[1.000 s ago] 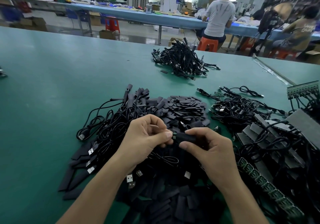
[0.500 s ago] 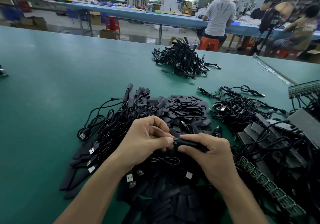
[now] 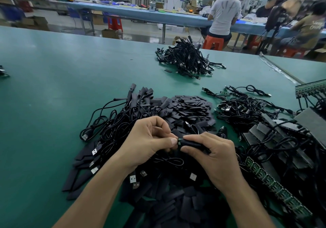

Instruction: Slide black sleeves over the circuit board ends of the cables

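Over the middle of the green table my two hands meet above a heap of black cables. My right hand [image 3: 213,155] grips a black sleeve [image 3: 191,143] that lies across its fingers, pointing left. A small green circuit board end [image 3: 179,141] sticks out of the sleeve's left mouth. My left hand [image 3: 151,143] pinches that green tip between thumb and fingers. The cable behind the sleeve is hidden under my right hand. A pile of loose black sleeves [image 3: 189,107] lies just beyond my hands.
A cable heap with USB plugs [image 3: 112,127] spreads to the left. A tangle of cables [image 3: 247,109] and strips of green boards [image 3: 275,189] fill the right. Another cable bundle [image 3: 187,58] lies farther back. People sit at a blue bench behind.
The sleeve has slid left along the board, so less green shows at its mouth. Both hands sank slightly toward the heap and stayed together.
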The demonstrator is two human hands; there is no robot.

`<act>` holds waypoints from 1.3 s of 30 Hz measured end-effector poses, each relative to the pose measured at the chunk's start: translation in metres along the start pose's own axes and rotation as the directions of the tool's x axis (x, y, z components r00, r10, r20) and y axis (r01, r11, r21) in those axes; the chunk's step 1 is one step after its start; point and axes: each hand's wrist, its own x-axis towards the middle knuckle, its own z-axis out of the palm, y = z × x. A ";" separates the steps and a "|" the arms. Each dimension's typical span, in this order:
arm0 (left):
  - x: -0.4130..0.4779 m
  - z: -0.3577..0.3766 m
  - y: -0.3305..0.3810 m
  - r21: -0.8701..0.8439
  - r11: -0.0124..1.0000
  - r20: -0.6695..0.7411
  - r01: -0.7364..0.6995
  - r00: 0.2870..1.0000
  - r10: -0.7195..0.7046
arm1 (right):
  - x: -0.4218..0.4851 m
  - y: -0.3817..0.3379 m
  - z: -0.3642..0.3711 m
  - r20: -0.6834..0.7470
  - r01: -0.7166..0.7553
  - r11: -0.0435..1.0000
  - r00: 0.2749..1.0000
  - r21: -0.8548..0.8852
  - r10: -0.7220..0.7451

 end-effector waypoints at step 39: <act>-0.001 0.010 0.013 -0.105 0.978 -0.348 -0.179 0.928 0.132 | 0.000 -0.012 0.016 -0.233 -0.391 0.918 0.889 0.062 0.395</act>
